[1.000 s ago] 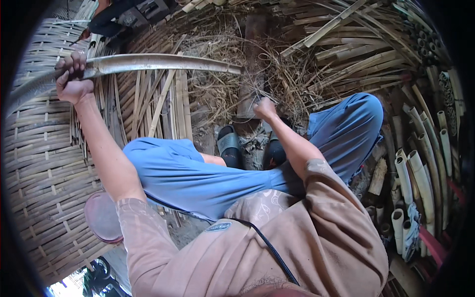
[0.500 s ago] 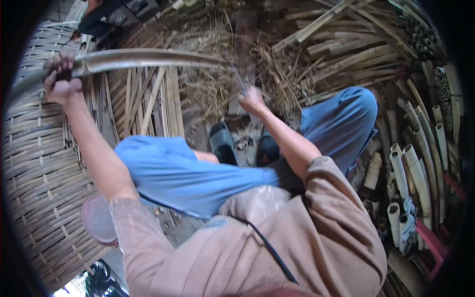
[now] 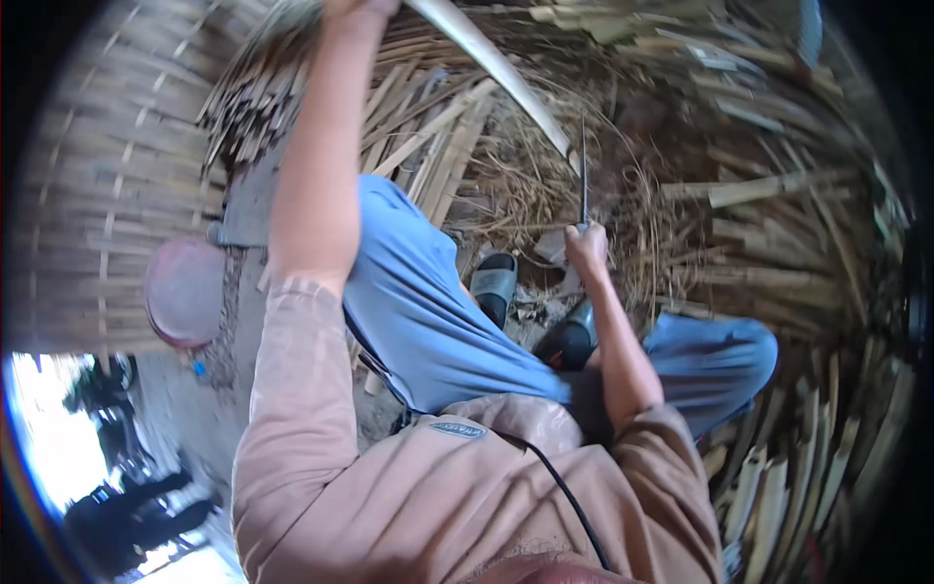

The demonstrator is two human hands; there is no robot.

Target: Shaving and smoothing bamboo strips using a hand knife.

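Note:
My left hand point(image 3: 362, 8) is at the top edge, mostly cut off, closed on a long split bamboo strip point(image 3: 486, 58) that slants down to the right. The strip's lower end meets a knife blade point(image 3: 584, 175), standing nearly straight up from my right hand point(image 3: 587, 248). That hand is closed round the knife's handle, just beyond my sandalled feet. Whether the blade has entered the bamboo or only touches it, I cannot tell.
Thin shavings point(image 3: 520, 190) litter the ground around the knife. Split bamboo slats point(image 3: 448, 146) lie beyond my left knee, with more bamboo pieces point(image 3: 769, 253) on the right. A woven bamboo panel point(image 3: 88, 204) and a round reddish-rimmed object point(image 3: 185, 292) are at left.
The view has turned. My left hand has moved up and rightward to the top edge, and the bamboo strip now slopes steeply instead of lying nearly level. The knife now points more upright.

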